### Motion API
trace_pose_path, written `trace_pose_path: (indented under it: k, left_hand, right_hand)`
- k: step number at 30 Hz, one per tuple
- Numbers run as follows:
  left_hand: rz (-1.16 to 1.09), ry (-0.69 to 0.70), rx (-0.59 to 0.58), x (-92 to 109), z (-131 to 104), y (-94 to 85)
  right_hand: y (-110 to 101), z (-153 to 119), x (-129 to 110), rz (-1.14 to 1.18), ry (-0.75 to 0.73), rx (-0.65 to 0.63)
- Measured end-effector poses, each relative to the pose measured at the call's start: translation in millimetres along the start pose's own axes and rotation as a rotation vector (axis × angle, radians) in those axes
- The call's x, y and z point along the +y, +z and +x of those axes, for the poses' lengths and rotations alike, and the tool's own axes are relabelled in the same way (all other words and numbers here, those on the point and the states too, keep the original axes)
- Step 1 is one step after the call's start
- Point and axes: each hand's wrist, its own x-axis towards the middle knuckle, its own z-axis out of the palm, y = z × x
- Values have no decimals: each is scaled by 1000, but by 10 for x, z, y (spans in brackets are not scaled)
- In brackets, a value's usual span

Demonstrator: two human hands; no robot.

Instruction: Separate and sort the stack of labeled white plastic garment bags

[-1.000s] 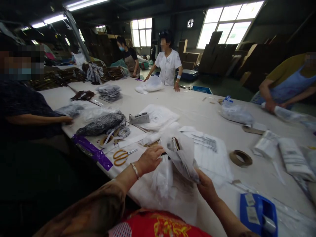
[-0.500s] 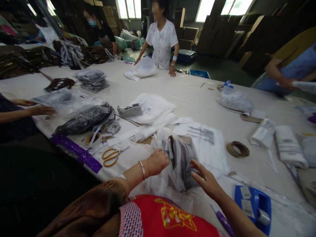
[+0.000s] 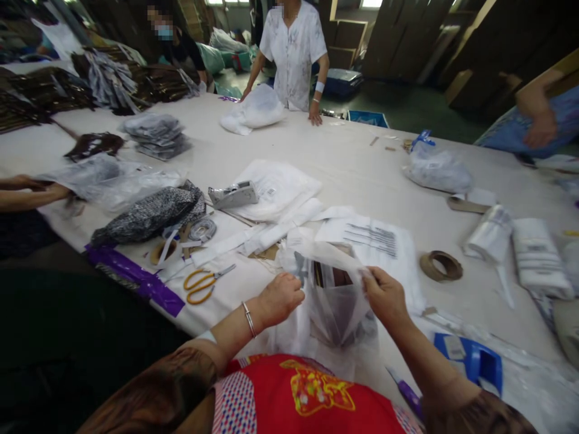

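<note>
In front of my red apron, a clear plastic bag stands on the table with its mouth spread. Dark brown and grey folded items show inside it, their kind unclear. My left hand is closed on the bag's left edge, fingertips partly hidden. On the other side, my right hand pinches the right rim and pulls it outward. Yellow-handled scissors lie left of my left hand. Behind the bag lies a flat white plastic bag stack with dark printed lines.
A tape dispenser, a black-and-white patterned bundle and a brown tape roll lie around. At right are a blue dispenser and a purple-handled cutter. A co-worker's hands handle plastic bags at left; others stand across the table.
My right hand has gone from spread fingers beside the bag to gripping its rim. The bag's mouth is now stretched wider. The left co-worker's hands have drawn back leftward.
</note>
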Motion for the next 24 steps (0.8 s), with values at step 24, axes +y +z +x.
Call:
trace_pose_path:
  k: [24]
  left_hand:
    - [-180,-239,-57,528,619,-31]
  right_hand:
    - [-602,46,-294,64,-127,200]
